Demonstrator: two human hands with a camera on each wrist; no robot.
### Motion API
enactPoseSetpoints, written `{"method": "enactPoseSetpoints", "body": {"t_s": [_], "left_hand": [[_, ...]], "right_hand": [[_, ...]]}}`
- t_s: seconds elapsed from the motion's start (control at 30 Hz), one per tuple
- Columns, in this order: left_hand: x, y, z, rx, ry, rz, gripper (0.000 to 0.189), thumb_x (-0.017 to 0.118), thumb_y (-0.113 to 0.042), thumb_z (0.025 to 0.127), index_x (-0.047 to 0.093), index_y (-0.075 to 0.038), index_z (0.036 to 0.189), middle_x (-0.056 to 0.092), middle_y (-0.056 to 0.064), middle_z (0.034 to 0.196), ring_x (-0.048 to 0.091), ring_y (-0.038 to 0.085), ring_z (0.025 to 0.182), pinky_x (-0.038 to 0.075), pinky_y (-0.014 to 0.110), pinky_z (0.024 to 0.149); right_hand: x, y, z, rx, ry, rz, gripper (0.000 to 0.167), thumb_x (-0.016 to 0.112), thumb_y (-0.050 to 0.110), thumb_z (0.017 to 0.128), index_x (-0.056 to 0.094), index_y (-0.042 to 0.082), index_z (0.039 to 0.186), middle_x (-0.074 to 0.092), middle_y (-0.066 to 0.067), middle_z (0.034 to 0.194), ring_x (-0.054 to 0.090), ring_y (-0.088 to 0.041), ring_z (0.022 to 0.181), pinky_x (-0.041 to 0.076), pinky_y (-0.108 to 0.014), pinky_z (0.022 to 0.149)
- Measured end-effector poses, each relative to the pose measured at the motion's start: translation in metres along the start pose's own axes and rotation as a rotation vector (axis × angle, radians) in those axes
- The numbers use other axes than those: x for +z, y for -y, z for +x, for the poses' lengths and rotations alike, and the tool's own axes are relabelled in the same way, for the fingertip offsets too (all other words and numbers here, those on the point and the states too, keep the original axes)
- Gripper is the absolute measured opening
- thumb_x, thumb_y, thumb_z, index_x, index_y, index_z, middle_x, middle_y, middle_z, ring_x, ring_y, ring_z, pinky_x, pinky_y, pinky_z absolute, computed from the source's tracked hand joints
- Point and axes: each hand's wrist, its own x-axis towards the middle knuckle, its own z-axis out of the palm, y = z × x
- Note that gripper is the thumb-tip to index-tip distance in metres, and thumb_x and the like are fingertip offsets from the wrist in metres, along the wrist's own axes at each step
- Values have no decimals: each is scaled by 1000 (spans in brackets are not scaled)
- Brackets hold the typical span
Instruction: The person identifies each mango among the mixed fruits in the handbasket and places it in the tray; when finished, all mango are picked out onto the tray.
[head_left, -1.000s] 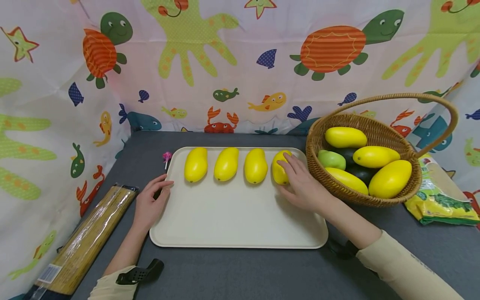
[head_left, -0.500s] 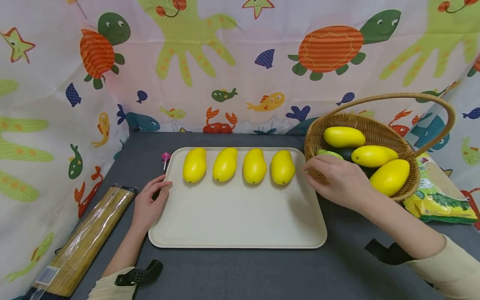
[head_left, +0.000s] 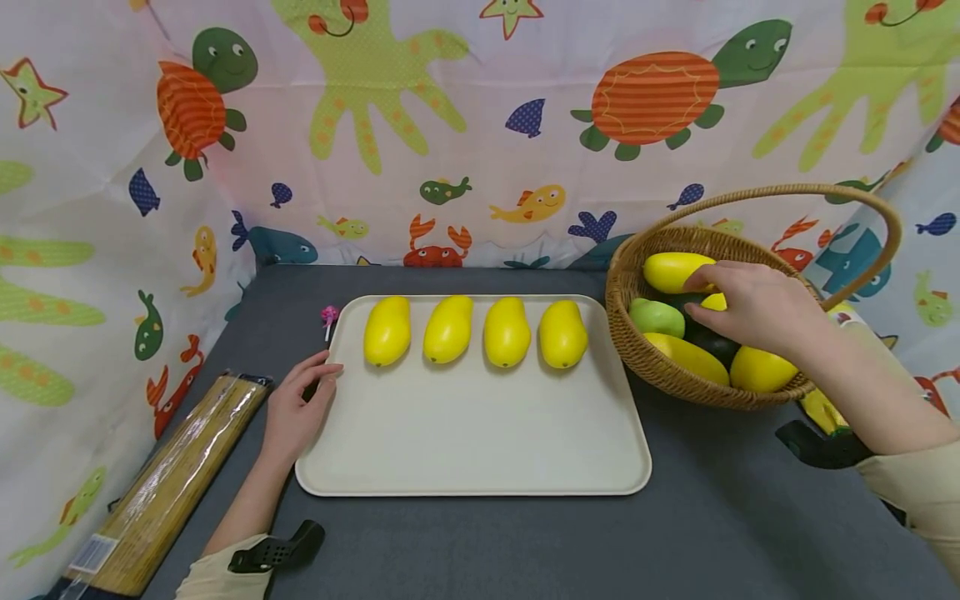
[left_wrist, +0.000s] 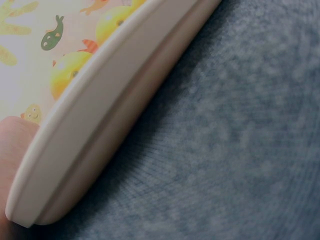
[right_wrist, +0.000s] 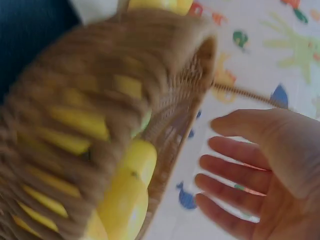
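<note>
In the head view, my left hand [head_left: 296,406] holds the left rim of a cream tray [head_left: 480,433], finger and thumb at its edge; its other fingers are hidden. A row of several yellow mangoes [head_left: 506,332] lies along the tray's far side. My right hand [head_left: 761,304] hovers over a wicker basket [head_left: 652,379], fingers spread and loosely bent with nothing held, as the right wrist view also shows. Inside the basket are more yellow mangoes [head_left: 686,358], a green fruit [head_left: 656,317] and a dark one [head_left: 708,340], partly covered by the hand.
A long plastic-wrapped bundle of thin sticks [head_left: 172,475] lies left of the tray. Near the tray's far left corner is a pink lollipop [head_left: 329,316]. Beside the basket, a yellow-green packet [head_left: 823,414] is mostly hidden by the right arm. A printed cloth [head_left: 465,125] hangs behind.
My right hand has let go of the rightmost mango on the tray and moved right, over the basket. The left hand keeps its place on the tray's edge.
</note>
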Motion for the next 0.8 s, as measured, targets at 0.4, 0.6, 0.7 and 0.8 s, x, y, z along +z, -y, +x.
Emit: {"method": "enactPoseSetpoints", "body": {"t_s": [0.4, 0.6, 0.7, 0.8], "left_hand": [[0, 0, -1, 18, -12, 4, 24, 58, -19, 98, 72, -10, 115, 55, 3, 138, 50, 25, 128, 38, 13, 93], [1, 0, -1, 19, -4, -8, 24, 58, -18, 98, 71, -10, 116, 54, 2, 139, 49, 25, 129, 36, 8, 91], [0, 0, -1, 18, -6, -12, 23, 58, -18, 98, 71, -10, 116, 54, 2, 139, 49, 25, 129, 38, 13, 94], [0, 0, -1, 19, -7, -7, 23, 58, -18, 98, 71, -10, 116, 54, 2, 139, 49, 25, 129, 41, 18, 96]], "right_hand": [[5, -51, 21, 52, 346, 23, 63, 77, 15, 78, 51, -8, 130, 47, -35, 124, 45, -51, 108, 43, -64, 85], [12, -61, 23, 64, 380, -9, 66, 78, 10, 74, 50, -9, 131, 48, -35, 122, 44, -53, 107, 42, -65, 84], [14, -65, 23, 39, 376, -14, 64, 77, 8, 75, 50, -9, 131, 47, -37, 125, 44, -54, 110, 41, -67, 87], [13, -66, 21, 15, 366, -24, 60, 76, 9, 78, 51, -8, 130, 48, -38, 127, 46, -53, 111, 40, -67, 89]]}}
